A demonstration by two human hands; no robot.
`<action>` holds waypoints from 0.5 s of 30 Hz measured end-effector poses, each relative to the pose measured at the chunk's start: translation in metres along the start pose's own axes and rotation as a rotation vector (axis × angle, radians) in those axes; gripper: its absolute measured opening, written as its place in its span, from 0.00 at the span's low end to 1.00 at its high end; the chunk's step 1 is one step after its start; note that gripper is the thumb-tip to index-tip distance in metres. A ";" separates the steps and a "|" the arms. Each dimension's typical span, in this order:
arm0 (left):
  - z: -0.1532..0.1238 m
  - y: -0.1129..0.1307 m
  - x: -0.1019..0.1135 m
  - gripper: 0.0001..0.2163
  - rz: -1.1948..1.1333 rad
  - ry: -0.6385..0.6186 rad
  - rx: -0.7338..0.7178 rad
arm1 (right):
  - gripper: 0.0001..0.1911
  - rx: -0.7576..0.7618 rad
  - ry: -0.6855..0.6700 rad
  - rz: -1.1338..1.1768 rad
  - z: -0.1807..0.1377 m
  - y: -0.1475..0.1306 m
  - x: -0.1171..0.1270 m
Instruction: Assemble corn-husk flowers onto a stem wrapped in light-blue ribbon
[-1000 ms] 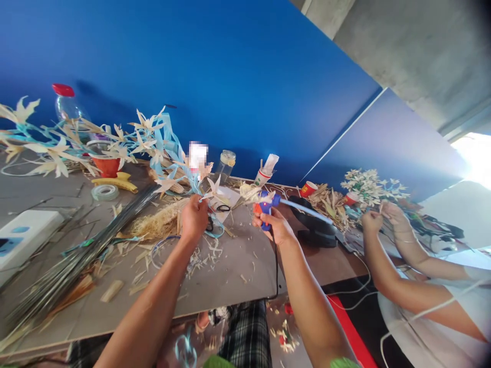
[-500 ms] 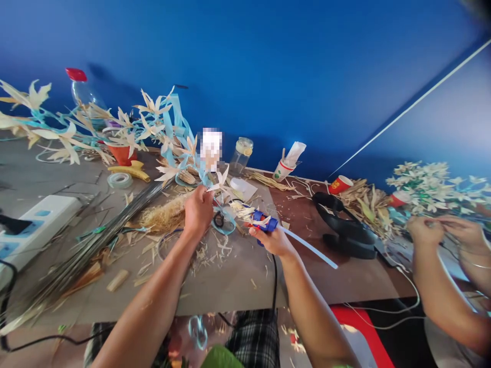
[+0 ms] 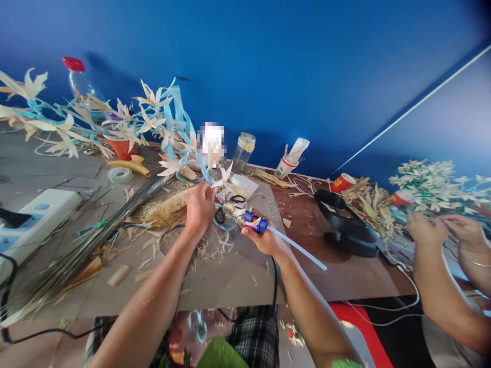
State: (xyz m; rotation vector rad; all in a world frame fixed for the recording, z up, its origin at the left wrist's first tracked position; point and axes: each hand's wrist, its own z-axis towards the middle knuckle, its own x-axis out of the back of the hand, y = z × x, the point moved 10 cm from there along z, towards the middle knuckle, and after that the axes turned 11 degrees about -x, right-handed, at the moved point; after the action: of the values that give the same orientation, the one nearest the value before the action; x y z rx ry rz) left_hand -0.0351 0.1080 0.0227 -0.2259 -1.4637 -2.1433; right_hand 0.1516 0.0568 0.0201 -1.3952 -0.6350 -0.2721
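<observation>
My left hand (image 3: 199, 207) is closed around the stem of a branch of pale husk flowers wound with light blue ribbon (image 3: 169, 122); one small flower (image 3: 223, 177) sticks up just past my fingers. My right hand (image 3: 264, 238) grips a blue glue gun (image 3: 255, 221) with a long glue stick (image 3: 299, 249) trailing back to the right. Its nozzle points left toward the flower, a short gap from my left hand. A black cord (image 3: 275, 278) hangs from the gun over the table edge.
Loose husk scraps, a bundle of thin wires (image 3: 88, 245), scissors (image 3: 220, 214), a tape roll (image 3: 119, 175), jars, paper cups and a white power strip (image 3: 34, 214) litter the table. A black object (image 3: 345, 225) lies right of centre. Another person's hands (image 3: 441, 227) work on flowers at far right.
The view swung down and left. My right hand with the glue gun dropped lower and drew nearer my left hand and the flower. My left hand kept its hold.
</observation>
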 end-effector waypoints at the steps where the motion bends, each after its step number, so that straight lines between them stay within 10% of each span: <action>1: 0.000 0.001 0.001 0.10 0.001 0.004 -0.010 | 0.15 -0.002 0.000 -0.003 0.000 0.000 0.000; 15: 0.000 0.001 -0.001 0.10 0.002 -0.014 0.003 | 0.17 0.025 0.037 -0.101 0.000 -0.007 0.001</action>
State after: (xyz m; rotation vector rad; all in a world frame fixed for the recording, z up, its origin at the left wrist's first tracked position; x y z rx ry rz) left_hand -0.0338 0.1082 0.0234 -0.2416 -1.4734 -2.1416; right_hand 0.1491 0.0553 0.0266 -1.3337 -0.6773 -0.3680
